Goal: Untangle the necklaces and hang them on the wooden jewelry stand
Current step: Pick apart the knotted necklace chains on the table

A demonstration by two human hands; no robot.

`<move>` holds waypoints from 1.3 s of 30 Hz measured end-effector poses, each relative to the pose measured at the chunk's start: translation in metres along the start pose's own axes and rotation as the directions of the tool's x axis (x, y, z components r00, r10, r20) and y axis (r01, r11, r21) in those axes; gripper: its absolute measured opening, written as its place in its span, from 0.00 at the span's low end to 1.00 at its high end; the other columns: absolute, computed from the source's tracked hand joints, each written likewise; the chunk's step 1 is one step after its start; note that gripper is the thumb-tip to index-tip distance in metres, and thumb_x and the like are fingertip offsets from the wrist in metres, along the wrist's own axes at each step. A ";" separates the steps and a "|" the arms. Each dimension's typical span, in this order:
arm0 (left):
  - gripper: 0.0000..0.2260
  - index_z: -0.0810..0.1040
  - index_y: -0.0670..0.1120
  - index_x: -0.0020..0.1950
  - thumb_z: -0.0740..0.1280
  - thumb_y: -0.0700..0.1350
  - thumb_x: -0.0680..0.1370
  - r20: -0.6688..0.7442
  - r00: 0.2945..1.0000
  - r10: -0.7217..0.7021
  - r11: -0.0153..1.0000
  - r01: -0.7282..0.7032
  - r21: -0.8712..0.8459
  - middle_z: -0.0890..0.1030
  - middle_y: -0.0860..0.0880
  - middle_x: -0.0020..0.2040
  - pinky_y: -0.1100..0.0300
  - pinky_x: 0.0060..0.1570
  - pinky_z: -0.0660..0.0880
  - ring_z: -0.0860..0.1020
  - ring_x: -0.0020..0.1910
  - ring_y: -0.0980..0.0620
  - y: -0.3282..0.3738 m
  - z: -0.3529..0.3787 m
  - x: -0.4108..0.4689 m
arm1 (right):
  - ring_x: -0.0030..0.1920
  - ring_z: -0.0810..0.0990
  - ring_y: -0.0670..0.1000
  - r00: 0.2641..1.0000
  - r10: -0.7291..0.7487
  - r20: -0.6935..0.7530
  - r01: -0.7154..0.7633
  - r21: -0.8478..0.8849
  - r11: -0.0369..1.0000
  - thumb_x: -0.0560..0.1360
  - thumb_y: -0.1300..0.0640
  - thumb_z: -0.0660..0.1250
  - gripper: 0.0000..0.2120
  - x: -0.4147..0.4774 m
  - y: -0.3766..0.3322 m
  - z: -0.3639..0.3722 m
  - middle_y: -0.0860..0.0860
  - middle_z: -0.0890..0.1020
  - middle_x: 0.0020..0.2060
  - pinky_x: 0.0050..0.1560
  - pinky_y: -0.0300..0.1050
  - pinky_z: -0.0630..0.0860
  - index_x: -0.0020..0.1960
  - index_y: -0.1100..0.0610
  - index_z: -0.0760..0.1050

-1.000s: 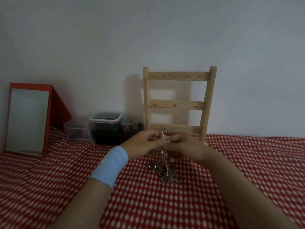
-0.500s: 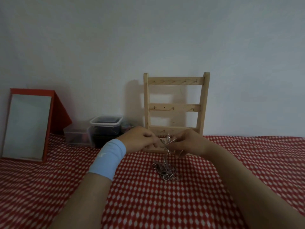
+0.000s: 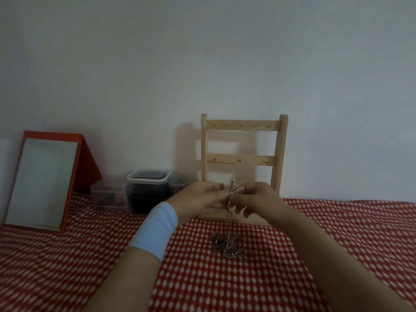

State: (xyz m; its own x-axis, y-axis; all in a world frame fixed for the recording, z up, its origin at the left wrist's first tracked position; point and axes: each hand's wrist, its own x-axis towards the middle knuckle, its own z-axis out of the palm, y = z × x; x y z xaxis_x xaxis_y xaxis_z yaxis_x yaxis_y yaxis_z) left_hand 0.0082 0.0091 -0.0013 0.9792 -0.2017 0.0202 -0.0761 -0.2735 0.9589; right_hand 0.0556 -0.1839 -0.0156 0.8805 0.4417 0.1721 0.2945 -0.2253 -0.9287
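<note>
Pinching the leaf pendant (image 3: 233, 189) between my left hand (image 3: 200, 197) and right hand (image 3: 258, 199), frame centre.
Its chain drops to the tangled necklaces (image 3: 229, 246) below; wooden jewelry stand (image 3: 243, 127) behind.

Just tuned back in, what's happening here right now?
A person's left hand and right hand together pinch a leaf pendant in front of the wooden jewelry stand. Its chain hangs down into the tangle of chains lying on the red checked cloth. Nothing hangs on the stand's hooks yet.
</note>
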 end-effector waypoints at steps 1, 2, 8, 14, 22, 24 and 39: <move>0.08 0.79 0.47 0.59 0.65 0.44 0.81 0.007 1.000 0.001 0.999 0.000 -0.054 0.85 0.46 0.53 0.58 0.53 0.80 0.84 0.51 0.51 -0.003 0.004 0.002 | 0.36 0.81 0.49 1.000 -0.005 -0.020 0.006 0.031 1.000 0.77 0.60 0.73 0.05 0.000 -0.001 0.000 0.54 0.87 0.38 0.35 0.42 0.76 0.45 0.61 0.83; 0.09 0.78 0.46 0.61 0.65 0.43 0.81 0.017 1.000 -0.010 0.996 0.011 -0.087 0.85 0.45 0.52 0.55 0.53 0.80 0.84 0.50 0.48 -0.005 0.007 0.003 | 0.35 0.81 0.49 0.999 -0.007 -0.036 0.010 0.065 0.998 0.77 0.59 0.73 0.06 -0.001 -0.002 -0.001 0.54 0.86 0.39 0.34 0.43 0.75 0.46 0.62 0.83; 0.10 0.81 0.45 0.51 0.61 0.45 0.83 0.191 0.975 -0.118 0.991 0.104 0.084 0.76 0.50 0.34 0.61 0.42 0.71 0.73 0.36 0.54 -0.007 0.011 -0.005 | 0.36 0.83 0.54 0.999 0.007 -0.043 0.002 0.224 0.975 0.79 0.61 0.70 0.06 -0.003 -0.008 0.001 0.58 0.83 0.38 0.35 0.46 0.78 0.48 0.64 0.79; 0.14 0.84 0.48 0.43 0.64 0.53 0.80 0.093 0.977 -0.193 0.917 0.146 0.372 0.80 0.49 0.44 0.53 0.59 0.73 0.76 0.46 0.51 0.003 -0.001 -0.007 | 0.37 0.85 0.55 1.000 0.021 0.000 -0.021 0.181 0.983 0.78 0.62 0.72 0.05 -0.005 -0.017 -0.002 0.59 0.85 0.38 0.38 0.49 0.83 0.46 0.65 0.80; 0.19 0.81 0.33 0.53 0.63 0.50 0.80 0.075 0.971 -0.225 0.939 0.195 0.283 0.83 0.39 0.53 0.48 0.68 0.69 0.80 0.55 0.44 -0.011 -0.022 -0.011 | 0.27 0.74 0.48 0.992 0.119 0.042 -0.111 -0.161 0.981 0.76 0.63 0.72 0.15 -0.005 -0.016 -0.027 0.54 0.84 0.38 0.27 0.42 0.73 0.61 0.52 0.78; 0.19 0.84 0.40 0.53 0.64 0.55 0.78 0.064 0.966 -0.249 0.903 0.208 0.376 0.83 0.41 0.54 0.49 0.66 0.72 0.80 0.53 0.47 -0.011 -0.021 -0.012 | 0.29 0.75 0.46 0.964 0.241 0.111 -0.173 -0.429 0.886 0.76 0.55 0.74 0.15 -0.007 -0.012 -0.040 0.49 0.85 0.38 0.30 0.41 0.73 0.62 0.51 0.79; 0.15 0.79 0.54 0.54 0.53 0.54 0.84 0.188 0.969 -0.163 0.799 0.018 0.601 0.81 0.50 0.49 0.57 0.55 0.75 0.80 0.50 0.50 -0.005 0.011 0.016 | 0.51 0.83 0.46 0.905 0.201 0.376 -0.047 -0.381 0.924 0.79 0.59 0.68 0.23 -0.004 -0.003 0.006 0.51 0.85 0.55 0.54 0.44 0.79 0.73 0.53 0.72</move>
State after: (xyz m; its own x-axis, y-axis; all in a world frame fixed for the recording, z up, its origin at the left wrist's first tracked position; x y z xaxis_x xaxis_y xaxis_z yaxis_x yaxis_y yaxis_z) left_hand 0.0223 -0.0034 -0.0092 0.9257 -0.3275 -0.1894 -0.1566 -0.7874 0.5962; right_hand 0.0489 -0.1801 -0.0153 0.7162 0.6805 -0.1545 0.3718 -0.5595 -0.7408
